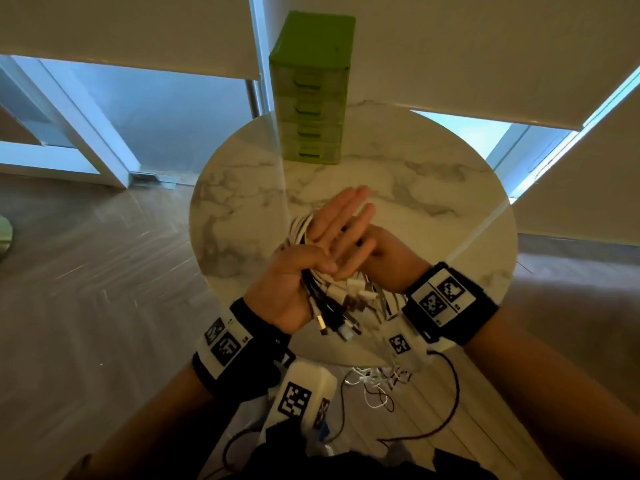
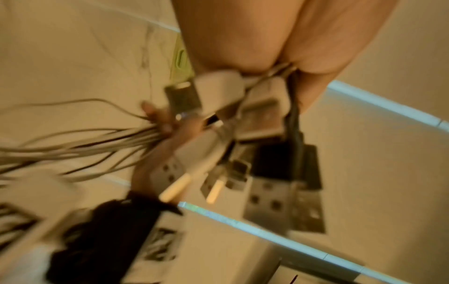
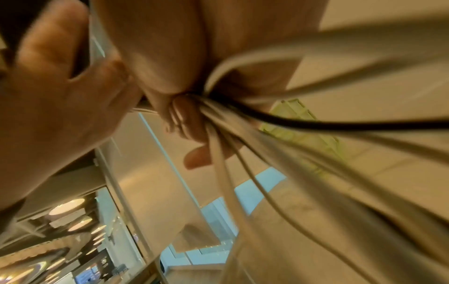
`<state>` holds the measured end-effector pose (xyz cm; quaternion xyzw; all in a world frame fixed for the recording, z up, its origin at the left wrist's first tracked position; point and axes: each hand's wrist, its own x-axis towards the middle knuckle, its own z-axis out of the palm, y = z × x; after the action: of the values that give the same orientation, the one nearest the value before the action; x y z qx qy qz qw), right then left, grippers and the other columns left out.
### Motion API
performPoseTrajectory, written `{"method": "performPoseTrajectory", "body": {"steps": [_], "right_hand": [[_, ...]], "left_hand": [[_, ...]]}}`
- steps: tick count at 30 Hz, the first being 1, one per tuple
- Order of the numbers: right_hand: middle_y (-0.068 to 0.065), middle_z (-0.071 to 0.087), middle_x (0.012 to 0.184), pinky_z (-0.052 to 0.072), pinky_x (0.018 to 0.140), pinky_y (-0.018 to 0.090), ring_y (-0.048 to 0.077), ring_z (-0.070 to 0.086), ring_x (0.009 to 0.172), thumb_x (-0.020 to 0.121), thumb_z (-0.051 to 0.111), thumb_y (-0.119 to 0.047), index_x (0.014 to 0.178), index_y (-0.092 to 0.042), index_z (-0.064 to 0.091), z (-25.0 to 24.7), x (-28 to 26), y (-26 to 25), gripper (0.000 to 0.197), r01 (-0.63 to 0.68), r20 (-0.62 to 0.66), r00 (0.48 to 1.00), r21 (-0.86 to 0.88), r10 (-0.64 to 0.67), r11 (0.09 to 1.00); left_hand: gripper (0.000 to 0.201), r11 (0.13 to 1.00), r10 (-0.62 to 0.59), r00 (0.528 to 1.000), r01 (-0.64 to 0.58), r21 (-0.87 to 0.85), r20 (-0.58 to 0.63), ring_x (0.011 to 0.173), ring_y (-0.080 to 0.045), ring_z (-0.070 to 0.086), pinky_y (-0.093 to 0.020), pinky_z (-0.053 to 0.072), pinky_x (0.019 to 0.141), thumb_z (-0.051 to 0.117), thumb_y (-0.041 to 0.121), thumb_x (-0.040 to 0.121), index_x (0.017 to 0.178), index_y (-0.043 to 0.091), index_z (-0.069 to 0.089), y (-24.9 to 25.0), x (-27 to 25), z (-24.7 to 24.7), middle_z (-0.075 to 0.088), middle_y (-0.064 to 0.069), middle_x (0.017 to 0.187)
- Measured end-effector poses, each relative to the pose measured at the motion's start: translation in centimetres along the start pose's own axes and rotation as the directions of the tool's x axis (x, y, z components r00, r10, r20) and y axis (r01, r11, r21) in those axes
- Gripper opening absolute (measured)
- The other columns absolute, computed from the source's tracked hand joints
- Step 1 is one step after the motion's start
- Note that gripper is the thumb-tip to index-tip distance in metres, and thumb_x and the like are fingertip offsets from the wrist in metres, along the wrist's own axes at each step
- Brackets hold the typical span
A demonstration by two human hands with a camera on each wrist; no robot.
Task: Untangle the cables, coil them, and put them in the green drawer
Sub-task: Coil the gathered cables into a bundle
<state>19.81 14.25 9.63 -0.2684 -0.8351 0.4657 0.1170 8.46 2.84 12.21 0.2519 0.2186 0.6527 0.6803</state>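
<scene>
Above the front of the round marble table [image 1: 433, 188], both hands hold one bundle of white and black cables [image 1: 332, 299]. My left hand [image 1: 311, 268] is palm up with straight fingers, and its thumb pins the plug ends against the palm. White loops [image 1: 300, 227] wrap behind its fingers. USB plugs [image 2: 267, 173] hang below the left palm [image 2: 243, 38]. My right hand [image 1: 384, 258] sits just behind, fingers curled round the strands [image 3: 243, 124] that fan out of its grip. The green drawer unit [image 1: 311, 98] stands at the table's far edge, with all drawers closed.
Loose white cable strands [image 1: 375, 382] dangle below the table's near edge, over the wooden floor. Thin dark wires [image 1: 450, 403] run from the wrist cameras. Window frames and light walls stand behind the table.
</scene>
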Motion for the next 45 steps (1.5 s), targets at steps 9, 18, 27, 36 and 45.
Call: {"method": "performPoseTrajectory", "body": {"steps": [9, 18, 27, 36, 45], "right_hand": [[-0.012, 0.052, 0.069, 0.042, 0.056, 0.023, 0.001, 0.05, 0.053, 0.096, 0.049, -0.027, 0.106, -0.025, 0.049, 0.1, 2.1, 4.6, 0.011, -0.227, 0.049, 0.968, -0.233, 0.245, 0.946], [-0.013, 0.057, 0.077, 0.035, 0.058, 0.01, -0.004, 0.051, 0.062, 0.098, 0.042, -0.022, 0.12, -0.022, 0.053, 0.0, 5.8, 1.2, 0.024, -0.04, 0.155, 0.982, -0.368, 0.103, 0.929], [-0.002, 0.065, 0.108, 0.048, 0.084, 0.037, 0.016, 0.061, 0.096, 0.098, 0.042, -0.022, 0.119, -0.025, 0.056, -0.7, 7.7, -1.3, 0.025, 0.109, 0.304, 0.951, -0.49, 0.052, 0.865], [-0.004, 0.067, 0.106, 0.049, 0.081, 0.032, 0.012, 0.061, 0.092, 0.098, 0.043, -0.025, 0.12, -0.023, 0.056, -3.6, 5.2, -1.4, 0.026, 0.136, 0.296, 0.955, -0.482, 0.014, 0.865], [-0.014, 0.051, 0.062, 0.035, 0.054, 0.012, -0.002, 0.051, 0.059, 0.097, 0.045, -0.021, 0.109, -0.024, 0.057, -7.0, 1.9, 1.7, 0.017, 0.048, 0.21, 0.976, -0.466, 0.058, 0.884]], "left_hand": [[0.058, 0.974, 0.227, 0.822, -0.182, 0.137, -0.523, 0.128, -0.016, 0.044, -0.022, 0.051, 0.09, 0.026, -0.019, 0.083, 0.129, 0.007, 0.048, 7.8, 3.5, -8.7, 0.054, 0.0, 0.127], [0.061, 0.832, 0.175, 0.85, 0.143, 0.537, -0.497, 0.129, -0.005, 0.034, -0.009, 0.039, 0.093, 0.037, -0.019, 0.089, 0.142, 0.011, 0.033, 8.2, 5.6, -16.3, 0.038, 0.006, 0.136], [0.056, 0.12, -0.365, 0.885, 0.354, 0.928, -0.29, 0.103, -0.013, 0.043, -0.024, 0.032, 0.093, 0.044, -0.005, 0.078, 0.131, 0.011, 0.041, 6.3, 5.2, -18.7, 0.045, -0.001, 0.116], [0.043, 0.755, -0.121, 0.903, 0.353, 0.552, -0.412, 0.106, -0.016, 0.047, -0.014, 0.05, 0.078, 0.03, -0.02, 0.091, 0.116, 0.01, 0.048, 7.7, 5.5, -14.7, 0.047, 0.0, 0.113], [0.084, 0.707, 0.074, 0.918, 0.227, 0.67, -0.389, 0.144, -0.009, 0.013, -0.028, 0.036, 0.108, 0.049, -0.019, 0.085, 0.15, 0.014, 0.006, 3.9, 4.6, -10.2, 0.008, 0.003, 0.158]]}}
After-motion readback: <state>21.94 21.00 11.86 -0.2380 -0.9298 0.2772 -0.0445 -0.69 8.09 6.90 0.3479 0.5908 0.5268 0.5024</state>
